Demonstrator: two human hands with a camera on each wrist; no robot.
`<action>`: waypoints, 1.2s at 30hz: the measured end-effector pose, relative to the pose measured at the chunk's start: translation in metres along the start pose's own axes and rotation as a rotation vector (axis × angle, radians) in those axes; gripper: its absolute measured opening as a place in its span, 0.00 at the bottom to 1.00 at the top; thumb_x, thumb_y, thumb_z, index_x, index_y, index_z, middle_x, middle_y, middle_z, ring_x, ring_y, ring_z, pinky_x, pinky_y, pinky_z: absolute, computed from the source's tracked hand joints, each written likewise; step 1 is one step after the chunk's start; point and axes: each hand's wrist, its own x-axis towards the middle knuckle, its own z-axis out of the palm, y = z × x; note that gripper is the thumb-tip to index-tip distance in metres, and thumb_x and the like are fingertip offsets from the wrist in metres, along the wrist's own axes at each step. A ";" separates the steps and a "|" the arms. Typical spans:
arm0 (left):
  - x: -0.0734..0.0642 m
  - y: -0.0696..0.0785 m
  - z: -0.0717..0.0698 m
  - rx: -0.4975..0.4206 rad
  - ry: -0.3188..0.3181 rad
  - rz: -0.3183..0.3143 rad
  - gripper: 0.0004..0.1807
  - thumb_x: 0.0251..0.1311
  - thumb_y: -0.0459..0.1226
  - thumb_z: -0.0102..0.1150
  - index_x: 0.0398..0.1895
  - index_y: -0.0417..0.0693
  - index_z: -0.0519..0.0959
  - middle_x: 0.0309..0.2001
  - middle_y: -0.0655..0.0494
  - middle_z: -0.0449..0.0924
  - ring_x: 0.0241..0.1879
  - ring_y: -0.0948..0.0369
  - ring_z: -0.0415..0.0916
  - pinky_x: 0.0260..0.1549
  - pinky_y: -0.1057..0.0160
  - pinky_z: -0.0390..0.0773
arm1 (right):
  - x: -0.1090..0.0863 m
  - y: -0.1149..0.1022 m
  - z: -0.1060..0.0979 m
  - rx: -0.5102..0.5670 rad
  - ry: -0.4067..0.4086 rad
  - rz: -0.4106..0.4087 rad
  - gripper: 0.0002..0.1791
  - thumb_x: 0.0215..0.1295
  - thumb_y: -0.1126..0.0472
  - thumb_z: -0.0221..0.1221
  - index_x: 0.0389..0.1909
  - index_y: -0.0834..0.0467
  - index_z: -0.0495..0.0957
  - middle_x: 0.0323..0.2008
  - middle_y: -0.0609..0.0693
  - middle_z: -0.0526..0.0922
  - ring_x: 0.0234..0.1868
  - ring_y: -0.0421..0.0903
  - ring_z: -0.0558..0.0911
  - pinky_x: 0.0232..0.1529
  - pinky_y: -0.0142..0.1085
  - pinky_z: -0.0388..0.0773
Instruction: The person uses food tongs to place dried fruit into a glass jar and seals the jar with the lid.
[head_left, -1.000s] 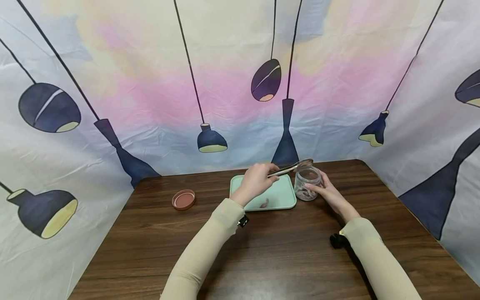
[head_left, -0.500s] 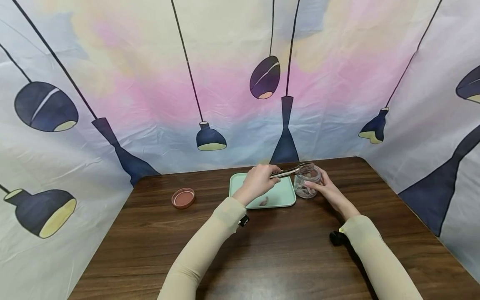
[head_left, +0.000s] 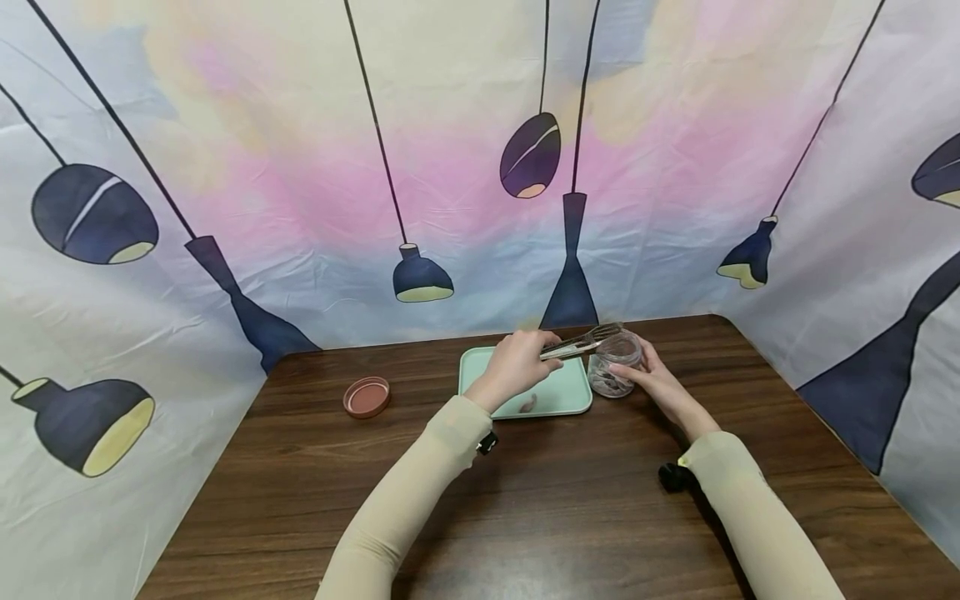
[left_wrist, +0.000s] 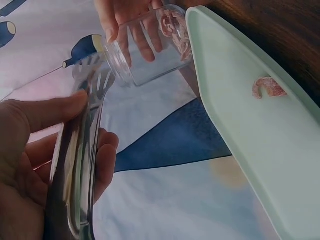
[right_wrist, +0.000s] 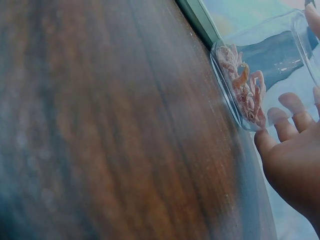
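My left hand (head_left: 517, 367) holds metal tongs (left_wrist: 90, 150) with fork-like tips. The tips are at the mouth of a clear glass jar (head_left: 604, 375), with nothing visible between them. My right hand (head_left: 662, 390) grips the jar's side, thumb in front and fingers behind. Pale pink, curled dried strips (right_wrist: 242, 85) lie at the jar's bottom, in the right wrist view. Beside the jar is a light green tray (head_left: 566, 390), partly hidden by my left hand. One pinkish curled piece (left_wrist: 269, 88) lies on the tray.
A reddish-brown round lid (head_left: 367, 397) lies on the dark wooden table (head_left: 555, 508), left of the tray. Behind the table hangs a cloth (head_left: 315, 192) printed with lamps, close to its back edge.
The tongs' tips dropped from above the jar to its mouth, then rose slightly, and their arms now look farther apart. The right hand and jar have hardly moved.
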 end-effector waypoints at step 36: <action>-0.049 -0.070 -0.029 -0.071 0.048 -0.168 0.34 0.60 0.46 0.72 0.70 0.49 0.74 0.63 0.47 0.78 0.45 0.52 0.83 0.46 0.49 0.81 | -0.002 0.001 -0.001 -0.007 -0.005 -0.016 0.52 0.71 0.49 0.62 0.82 0.50 0.35 0.80 0.58 0.44 0.79 0.62 0.41 0.72 0.64 0.46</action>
